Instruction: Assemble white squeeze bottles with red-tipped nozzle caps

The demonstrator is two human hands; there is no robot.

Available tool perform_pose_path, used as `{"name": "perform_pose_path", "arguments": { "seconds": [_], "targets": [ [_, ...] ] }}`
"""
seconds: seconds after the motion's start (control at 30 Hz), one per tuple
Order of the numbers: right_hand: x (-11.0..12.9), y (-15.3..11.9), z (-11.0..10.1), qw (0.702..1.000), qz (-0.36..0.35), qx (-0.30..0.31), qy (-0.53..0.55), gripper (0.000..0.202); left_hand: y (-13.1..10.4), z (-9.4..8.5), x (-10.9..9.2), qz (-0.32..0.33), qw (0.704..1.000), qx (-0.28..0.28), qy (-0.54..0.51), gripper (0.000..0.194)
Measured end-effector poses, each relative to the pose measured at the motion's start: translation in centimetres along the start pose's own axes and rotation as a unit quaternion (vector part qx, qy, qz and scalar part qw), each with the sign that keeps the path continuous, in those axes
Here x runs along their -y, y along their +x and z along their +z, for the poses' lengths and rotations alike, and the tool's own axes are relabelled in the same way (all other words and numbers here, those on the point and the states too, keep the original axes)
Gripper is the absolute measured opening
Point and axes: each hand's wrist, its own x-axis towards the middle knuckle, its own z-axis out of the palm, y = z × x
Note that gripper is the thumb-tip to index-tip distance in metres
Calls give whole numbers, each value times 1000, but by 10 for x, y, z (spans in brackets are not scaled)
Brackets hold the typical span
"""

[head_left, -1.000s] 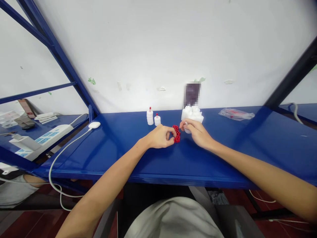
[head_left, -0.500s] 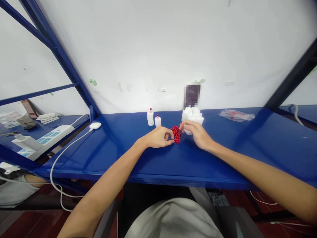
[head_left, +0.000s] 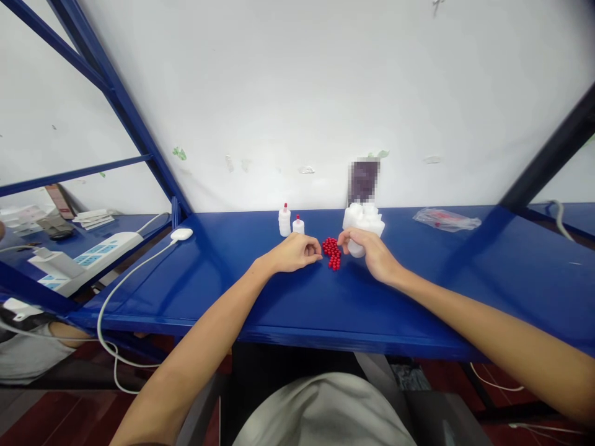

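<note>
My left hand (head_left: 297, 253) is closed, its fingertips curled together at the left edge of a cluster of small red caps (head_left: 331, 249). Whatever those fingertips pinch, if anything, is too small to make out. On the other side of the caps, my right hand (head_left: 372, 253) curls its fingers round a small white bottle (head_left: 356, 249), whose round end shows beneath the fingers. Behind this hand stands a group of white bottles (head_left: 363, 217). Beyond the left hand are white bottles with red tips (head_left: 285, 223), another one (head_left: 298, 227) slightly nearer.
A clear plastic bag (head_left: 447, 219) with something red lies on the blue table (head_left: 418, 285) at right. At left are a white plug-like device (head_left: 181, 235) with a cable and a power strip (head_left: 100, 254). A blurred dark panel (head_left: 364, 179) leans against the wall.
My left hand has drawn slightly left from the red caps, and its fingers have closed together. The right hand stays nearly in place at the white bottle. The view has shifted slightly.
</note>
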Motion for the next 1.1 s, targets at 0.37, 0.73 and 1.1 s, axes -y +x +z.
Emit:
{"name": "perform_pose_path", "arguments": {
  "seconds": [0.37,0.73,1.1],
  "targets": [
    [-1,1,2,999,9,16,26,29,6,14,-35,57,971,-184,-141,17],
    [7,-7,6,998,-15,68,12,17,8,29,-42,87,981,-156,-71,12],
    [13,-2,-4,985,-82,-7,-154,27,9,25,-35,-52,955,-200,-213,29]
  ]
}}
